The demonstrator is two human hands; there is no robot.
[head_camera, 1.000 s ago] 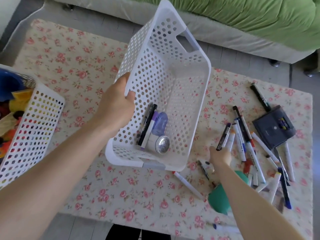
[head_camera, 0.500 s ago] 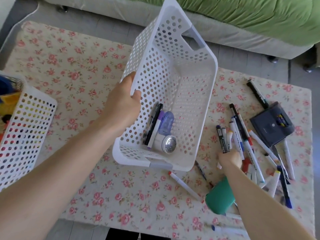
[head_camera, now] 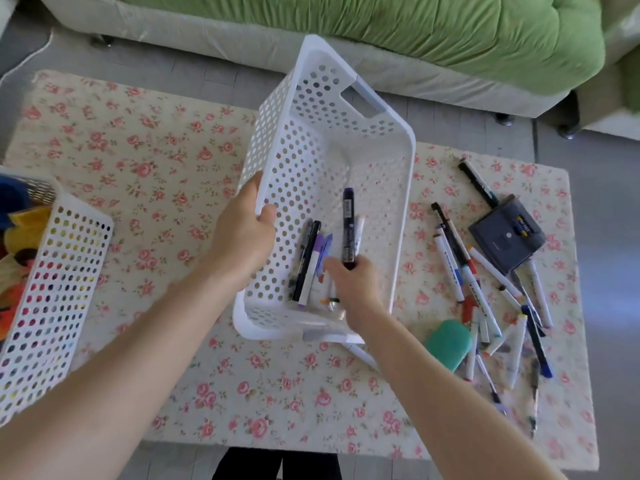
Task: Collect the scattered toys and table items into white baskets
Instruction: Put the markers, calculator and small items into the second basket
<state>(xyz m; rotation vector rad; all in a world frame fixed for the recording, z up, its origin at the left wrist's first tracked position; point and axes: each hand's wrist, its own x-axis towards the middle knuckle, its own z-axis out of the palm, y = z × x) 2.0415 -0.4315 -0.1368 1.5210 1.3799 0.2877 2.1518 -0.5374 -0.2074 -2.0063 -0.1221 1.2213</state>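
Head view: left hand (head_camera: pixel 242 230) grips one wall of the basket (head_camera: pixel 398 188); right hand (head_camera: pixel 353 285) inside it clamps one black marker (head_camera: pixel 348 230) beside three pens (head_camera: pixel 306 261). A second basket (head_camera: pixel 52 289), left of it, holds toys (head_camera: pixel 24 230).

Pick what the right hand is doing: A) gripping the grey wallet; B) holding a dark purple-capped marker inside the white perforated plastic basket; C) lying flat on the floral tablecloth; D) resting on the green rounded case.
B: the right hand grips the dark purple-capped marker inside the white perforated plastic basket.
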